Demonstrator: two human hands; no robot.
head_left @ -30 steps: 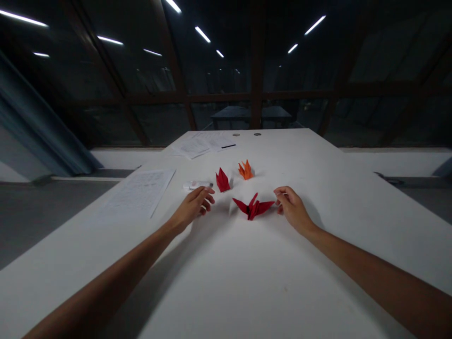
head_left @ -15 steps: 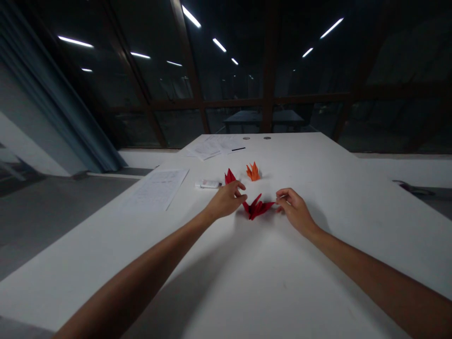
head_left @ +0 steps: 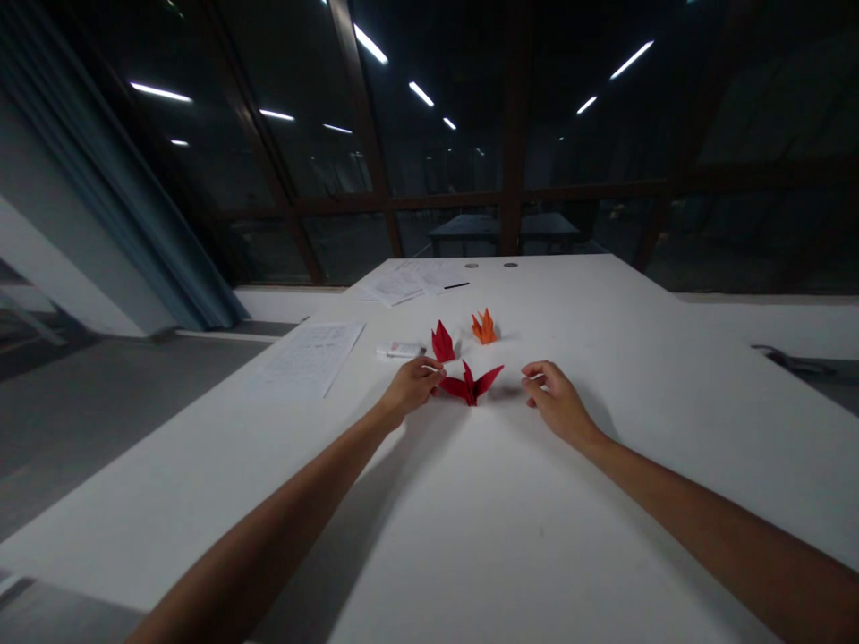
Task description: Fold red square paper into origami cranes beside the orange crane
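Note:
A red folded-paper piece (head_left: 472, 386) with spread points stands on the white table between my hands. My left hand (head_left: 414, 385) pinches its left tip between thumb and fingers. To its right, my right hand (head_left: 545, 390) is apart from the paper, thumb and fingers parted with nothing between them. Just behind stands a second red folded piece (head_left: 442, 343), upright. An orange folded piece (head_left: 484, 327) sits behind and to the right of that one. A white tube (head_left: 401, 350) lies left of the second red piece, beyond my left hand.
On the white table (head_left: 510, 519), a printed sheet (head_left: 312, 358) lies at the left. More papers (head_left: 409, 279) and a dark pen (head_left: 457, 285) are at the far end, near two round discs (head_left: 511, 265). Dark windows and a blue curtain (head_left: 127, 179) stand beyond.
The near red piece has shifted left and turned, its points now spread to both sides. My left hand has moved left, uncovering the second red piece. My right hand has separated from the paper.

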